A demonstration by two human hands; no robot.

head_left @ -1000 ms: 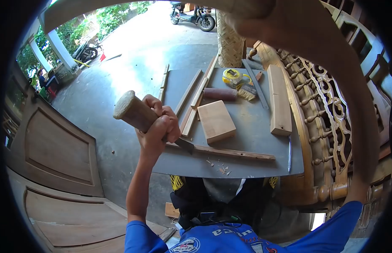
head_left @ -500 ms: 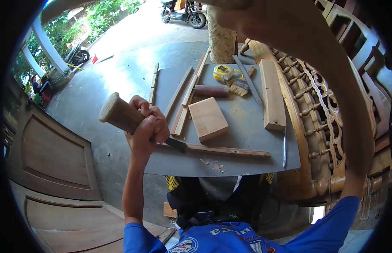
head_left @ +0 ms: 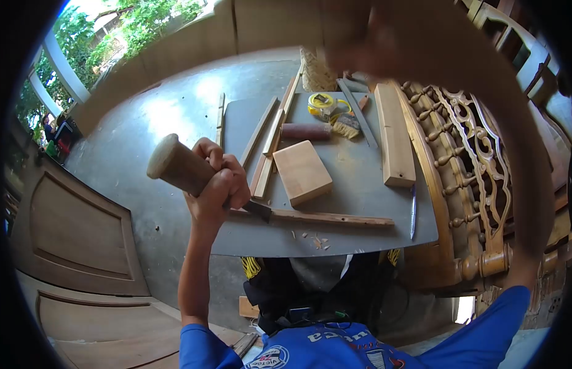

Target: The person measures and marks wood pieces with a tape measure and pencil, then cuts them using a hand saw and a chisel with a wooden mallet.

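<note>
My left hand (head_left: 218, 178) is wrapped round the thick wooden handle of a chisel (head_left: 258, 210). The chisel's blade meets a narrow wooden strip (head_left: 335, 218) lying along the near side of the grey table (head_left: 360, 238). Raised high at the top of the view, my right hand (head_left: 366, 46) is closed on a large wooden piece (head_left: 187, 52), which stretches leftward across the view and is blurred. A few wood chips (head_left: 318, 243) lie by the strip. Just beyond it sits a square wooden block (head_left: 302, 173).
On the table are a tape measure (head_left: 321, 106), a brush (head_left: 346, 126), a dark red cylinder (head_left: 306, 131), a long wooden block (head_left: 395, 135), a pen (head_left: 413, 213) and several thin strips. Carved furniture (head_left: 464, 147) stands at right, panelled doors (head_left: 83, 230) at left.
The large wooden piece in my right hand has swung down into view across the top, hiding the motorbike. My left hand and the chisel have barely moved.
</note>
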